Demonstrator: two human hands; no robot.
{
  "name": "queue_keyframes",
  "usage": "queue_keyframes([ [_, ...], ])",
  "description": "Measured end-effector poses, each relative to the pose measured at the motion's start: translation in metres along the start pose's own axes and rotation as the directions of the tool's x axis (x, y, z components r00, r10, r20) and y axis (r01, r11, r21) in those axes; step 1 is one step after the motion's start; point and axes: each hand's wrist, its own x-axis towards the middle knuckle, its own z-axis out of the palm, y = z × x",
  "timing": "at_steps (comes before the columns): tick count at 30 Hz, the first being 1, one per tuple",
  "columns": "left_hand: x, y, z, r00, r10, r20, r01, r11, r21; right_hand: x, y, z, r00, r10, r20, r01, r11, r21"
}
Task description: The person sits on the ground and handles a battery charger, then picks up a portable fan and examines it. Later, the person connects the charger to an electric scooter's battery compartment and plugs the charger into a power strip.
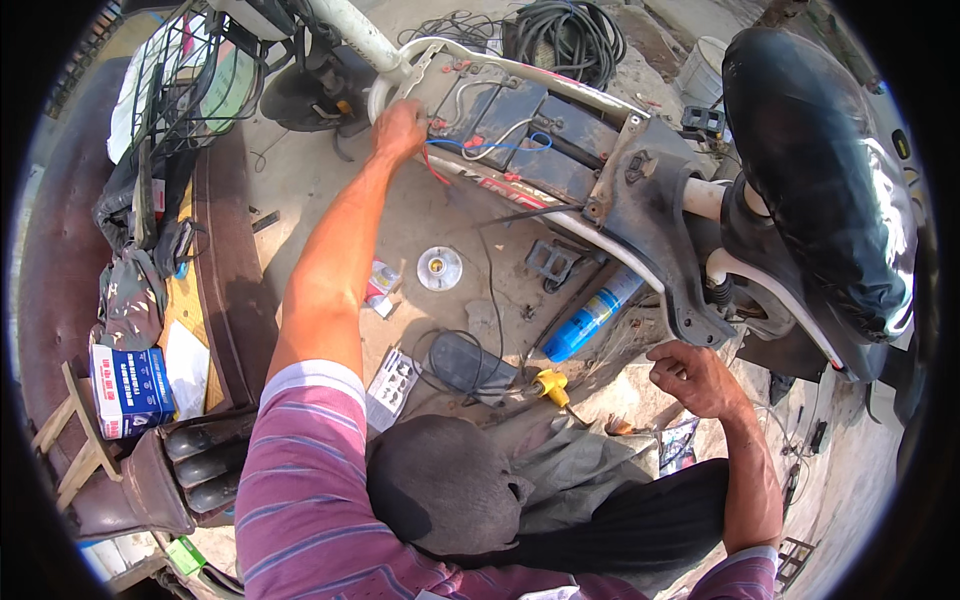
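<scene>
An electric scooter's open battery bay (525, 124) crosses the upper middle, with several dusty black batteries joined by white, red and blue wires. My left hand (400, 129) is closed at the bay's left end, by the white frame tube (360, 37); what its fingers grip is hidden. A red wire (435, 166) hangs just right of it, and a blue wire (487, 143) runs over the batteries. My right hand (694, 377) is half curled in the air below the black plastic footboard part (645, 195), and nothing shows in it. The black seat (817, 180) is at the upper right.
On the ground lie a blue spray can (592, 315), a round white disc (439, 268), a yellow plug (553, 386), a grey pouch (469, 367) and loose cables. A coil of black cable (574, 45) lies behind the scooter. A brown sofa (60, 225) with a blue-white box (133, 391) stands left.
</scene>
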Motion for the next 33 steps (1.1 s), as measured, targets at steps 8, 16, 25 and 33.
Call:
queue_keyframes([
  [8, -0.012, -0.008, -0.005, 0.997, -0.075, -0.001, 0.073, 0.976, -0.203, -0.017, 0.003, -0.003, 1.0, 0.0, -0.026, 0.0, 1.0, 0.012],
  [16, -0.078, -0.022, 0.01, 0.975, -0.224, 0.002, 0.179, 0.775, -0.606, -0.021, 0.007, -0.007, 0.999, -0.024, -0.024, 0.024, 1.0, 0.0],
  [25, -0.251, -0.042, 0.054, 0.871, -0.35, 0.345, 0.491, 0.66, -0.569, -0.02, 0.002, -0.005, 0.999, -0.042, -0.011, 0.042, 0.999, -0.027],
  [33, -0.334, -0.051, 0.065, 0.865, -0.266, 0.425, 0.456, 0.771, -0.445, -0.015, 0.002, -0.002, 0.999, -0.025, 0.036, 0.025, 1.0, 0.0],
])
